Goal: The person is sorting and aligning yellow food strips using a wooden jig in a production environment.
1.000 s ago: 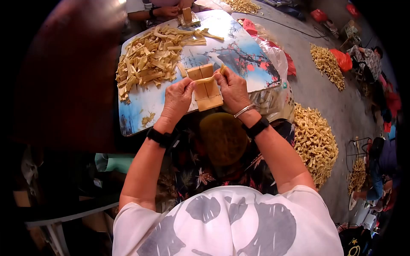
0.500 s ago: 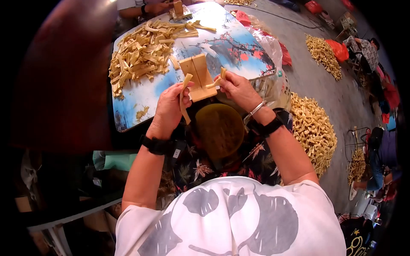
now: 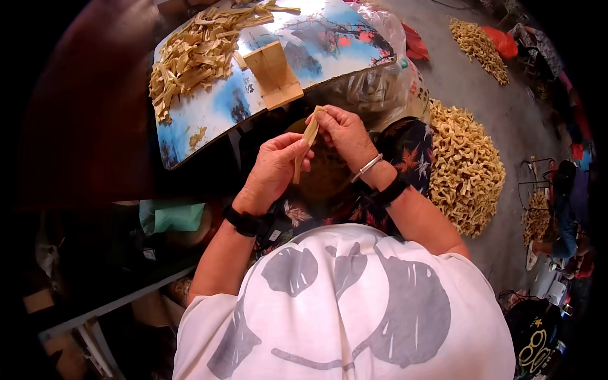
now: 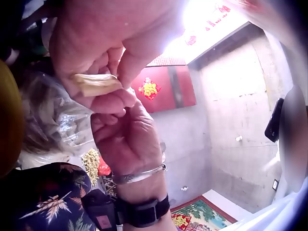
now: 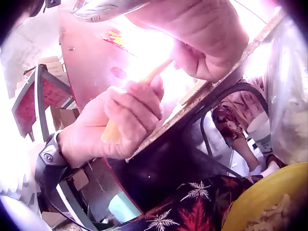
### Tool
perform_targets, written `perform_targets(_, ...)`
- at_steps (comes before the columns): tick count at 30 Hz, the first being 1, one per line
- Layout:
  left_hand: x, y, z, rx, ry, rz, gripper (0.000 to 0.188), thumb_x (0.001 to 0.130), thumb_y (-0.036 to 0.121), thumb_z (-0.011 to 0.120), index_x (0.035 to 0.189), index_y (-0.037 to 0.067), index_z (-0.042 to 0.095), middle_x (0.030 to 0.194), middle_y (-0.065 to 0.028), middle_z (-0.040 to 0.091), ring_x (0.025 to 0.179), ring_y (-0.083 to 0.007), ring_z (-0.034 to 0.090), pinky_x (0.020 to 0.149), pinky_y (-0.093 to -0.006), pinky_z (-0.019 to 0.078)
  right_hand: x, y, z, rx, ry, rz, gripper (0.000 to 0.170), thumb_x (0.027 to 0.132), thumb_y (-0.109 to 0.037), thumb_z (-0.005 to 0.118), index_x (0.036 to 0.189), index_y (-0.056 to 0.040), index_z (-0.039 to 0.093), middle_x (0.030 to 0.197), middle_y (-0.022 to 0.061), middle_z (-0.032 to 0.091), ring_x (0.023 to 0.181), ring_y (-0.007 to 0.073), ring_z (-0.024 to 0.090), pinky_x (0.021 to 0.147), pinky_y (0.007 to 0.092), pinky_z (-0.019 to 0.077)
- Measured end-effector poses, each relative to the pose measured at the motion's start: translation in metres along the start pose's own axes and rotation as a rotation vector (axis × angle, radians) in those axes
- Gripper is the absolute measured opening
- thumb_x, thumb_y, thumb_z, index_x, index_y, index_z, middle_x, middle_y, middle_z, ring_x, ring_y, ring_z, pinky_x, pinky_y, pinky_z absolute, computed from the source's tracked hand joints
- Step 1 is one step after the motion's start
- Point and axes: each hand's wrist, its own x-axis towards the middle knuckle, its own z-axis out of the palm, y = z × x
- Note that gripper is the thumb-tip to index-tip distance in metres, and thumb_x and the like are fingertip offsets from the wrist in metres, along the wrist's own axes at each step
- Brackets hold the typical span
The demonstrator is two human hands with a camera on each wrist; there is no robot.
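Observation:
A pale yellow strip [image 3: 309,134] is held between both hands over the lap, in front of the table edge. The left hand [image 3: 277,166] pinches its lower part, and the right hand [image 3: 345,134] pinches its top end. In the left wrist view the strip [image 4: 97,84] looks broad and folded between the fingers. The right wrist view shows the left hand [image 5: 122,120] curled round the strip, partly washed out by glare. On the table's near edge stands an L-shaped wooden block [image 3: 273,75], touched by neither hand.
Many loose strips [image 3: 199,54] lie heaped on the painted table [image 3: 221,117]. A yellow bowl [image 5: 269,192] with small pieces sits at the lap. On the floor to the right are a large pile of knotted pieces [image 3: 465,171] and a farther pile [image 3: 478,50].
Both hands have drawn back from the wooden block towards the body. They were apart half a second ago and now meet at one strip. The head view has shifted, moving the table upward.

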Motion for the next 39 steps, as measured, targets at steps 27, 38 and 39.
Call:
perform_targets(27,-0.021,-0.029,0.003,0.973,0.174,0.073,0.017,0.091,0.016,0.06,0.095,0.002,0.068,0.08,-0.0132,0.068,0.071,-0.0236,0.063,0.063,-0.0346,0.05,-0.067,0.01,0.015,-0.756,0.034,-0.745,0.009,0.08,-0.006,0.067,0.089,-0.0056,0.065,0.088,0.0089,0.063,0.082,0.0274,0.063,0.065,0.0342,0.0526)
perform_targets(38,-0.024,-0.043,0.009,1.45,0.263,0.536,0.005,0.086,0.008,0.059,0.089,0.004,0.06,0.085,-0.0156,0.061,0.076,-0.0386,0.062,0.066,-0.0446,0.0508,-0.054,0.042,0.022,-0.59,0.156,-0.201,0.01,0.09,-0.014,0.063,0.086,-0.0057,0.06,0.074,0.0095,0.064,0.063,0.0296,0.062,0.059,0.0337,0.0511)
perform_targets(39,-0.023,-0.046,0.009,1.405,0.284,0.581,0.005,0.085,0.006,0.06,0.09,0.003,0.059,0.084,-0.0164,0.06,0.075,-0.039,0.061,0.065,-0.0435,0.0502,-0.053,0.041,0.022,-0.458,0.127,-0.028,0.01,0.091,-0.014,0.062,0.087,-0.0052,0.06,0.075,0.0106,0.064,0.064,0.031,0.062,0.058,0.0344,0.0504)
